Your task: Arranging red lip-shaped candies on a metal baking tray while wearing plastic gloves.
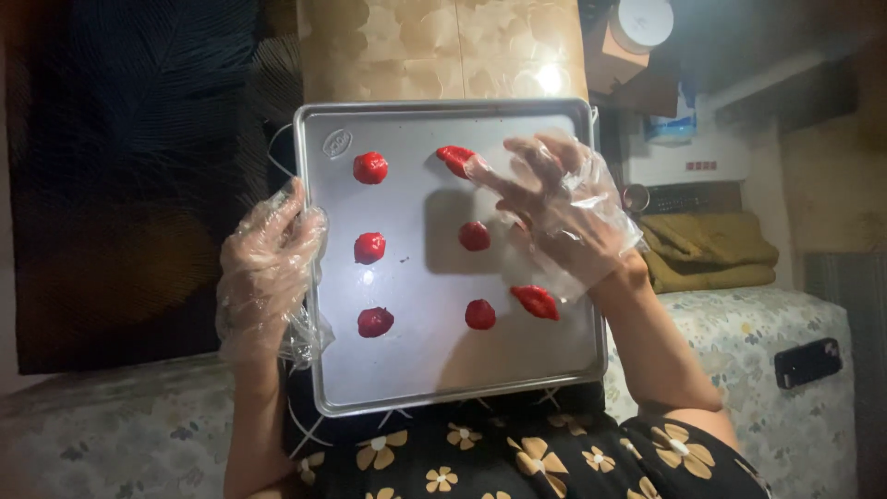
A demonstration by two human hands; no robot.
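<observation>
A silver baking tray [545,365] rests on my lap, with several red dough lumps laid out on it in rows. My left hand [268,268], in a clear plastic glove, grips the tray's left rim. Also gloved, my right hand [559,208] hovers over the tray's upper right with fingers spread; its fingertips touch an elongated red lump [455,157]. A round red lump [474,236] lies just left of the palm. Another elongated lump [536,301] lies below the wrist.
My lap is covered by a black dress with cream flowers [517,457]. A floral-patterned cushion [767,351] carries a dark phone [808,362] on the right. Folded olive cloth [707,249] and boxes stand at the back right. A dark panel [120,185] is on the left.
</observation>
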